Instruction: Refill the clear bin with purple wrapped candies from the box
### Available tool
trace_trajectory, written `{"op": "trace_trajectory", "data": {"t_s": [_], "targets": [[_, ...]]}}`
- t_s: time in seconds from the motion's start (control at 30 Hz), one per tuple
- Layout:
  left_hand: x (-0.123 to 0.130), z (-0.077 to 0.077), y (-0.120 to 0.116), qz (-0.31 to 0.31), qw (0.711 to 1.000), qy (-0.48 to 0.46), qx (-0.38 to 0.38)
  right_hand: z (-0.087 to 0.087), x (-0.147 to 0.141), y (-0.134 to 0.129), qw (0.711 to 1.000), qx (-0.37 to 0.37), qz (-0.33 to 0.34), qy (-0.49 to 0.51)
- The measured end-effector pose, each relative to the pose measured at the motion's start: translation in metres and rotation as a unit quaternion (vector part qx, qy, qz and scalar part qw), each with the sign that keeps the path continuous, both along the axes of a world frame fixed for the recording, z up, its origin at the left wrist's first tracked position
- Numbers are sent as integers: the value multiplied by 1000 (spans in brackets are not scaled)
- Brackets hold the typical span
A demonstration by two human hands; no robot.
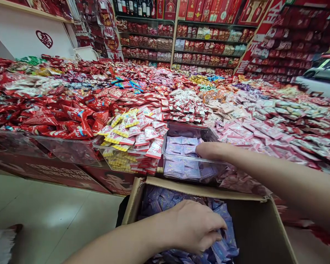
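Note:
My left hand (194,225) is down in an open cardboard box (203,189), its fingers curled and pinching among small purple candy packets (228,220). My right hand (211,151) reaches from the right into a clear plastic bin (169,156), beside light purple packets (178,148) laid in rows. Its fingertips are hidden inside the bin, so what they hold does not show. The box stands directly in front of the bin. Purple packets fill its left and middle parts, while bare cardboard shows at its right side.
Left of the bin, yellow and red-white packets (137,128) heap above their container, then red packets (60,113). Pink packets (253,134) lie to the right. Stocked shelves (147,35) stand behind. Tiled floor (57,212) lies at lower left, with a person's white clothing (1,244) at its edge.

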State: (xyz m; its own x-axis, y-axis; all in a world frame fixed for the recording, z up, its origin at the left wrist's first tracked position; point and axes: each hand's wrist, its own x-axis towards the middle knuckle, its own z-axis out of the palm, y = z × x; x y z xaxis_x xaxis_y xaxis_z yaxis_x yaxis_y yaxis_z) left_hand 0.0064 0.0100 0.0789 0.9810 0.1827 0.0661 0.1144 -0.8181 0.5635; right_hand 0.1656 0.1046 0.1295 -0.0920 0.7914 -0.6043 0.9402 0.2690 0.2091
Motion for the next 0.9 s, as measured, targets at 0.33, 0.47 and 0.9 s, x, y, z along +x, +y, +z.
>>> {"op": "trace_trajectory", "data": {"t_s": [0.33, 0.47, 0.9], "targets": [[-1, 1, 1, -5, 1000, 7, 19, -17, -10, 17, 991, 33, 107, 66], [-1, 0, 2, 1, 1000, 6, 27, -22, -5, 17, 995, 66, 66, 19], [-1, -3, 3, -2, 999, 27, 40, -15, -17, 20, 981, -101, 39, 164]]}}
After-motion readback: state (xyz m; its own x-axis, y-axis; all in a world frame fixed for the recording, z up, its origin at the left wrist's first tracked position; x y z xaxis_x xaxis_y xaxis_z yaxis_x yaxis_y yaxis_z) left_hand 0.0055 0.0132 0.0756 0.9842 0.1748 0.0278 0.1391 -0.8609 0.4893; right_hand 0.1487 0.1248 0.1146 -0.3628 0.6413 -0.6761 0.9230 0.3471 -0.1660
